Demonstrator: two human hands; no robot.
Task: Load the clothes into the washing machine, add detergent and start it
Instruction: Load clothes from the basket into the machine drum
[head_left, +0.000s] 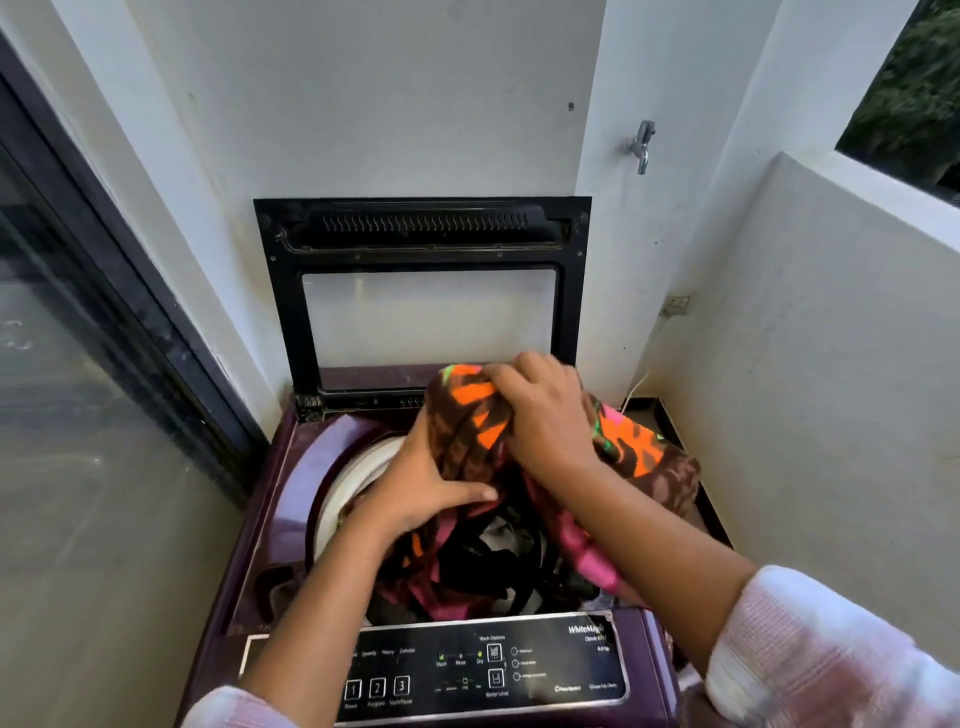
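Observation:
A purple top-loading washing machine (291, 467) stands below me with its lid (291, 312) raised against the wall. A bundle of brown, orange and pink patterned clothes (467, 431) sits over the drum opening, with dark clothes (493, 561) beneath it in the drum. My right hand (540, 410) grips the top of the bundle. My left hand (421, 483) holds its left side, thumb pressed on the fabric. The white drum rim (353, 483) shows at the left. The black control panel (483, 670) lies nearest me.
A glass sliding door (78, 389) runs along the left. White walls close in behind and on the right, with a metal tap (643, 145) on the back wall and a socket (677, 304) lower right. A low parapet (857, 312) stands to the right.

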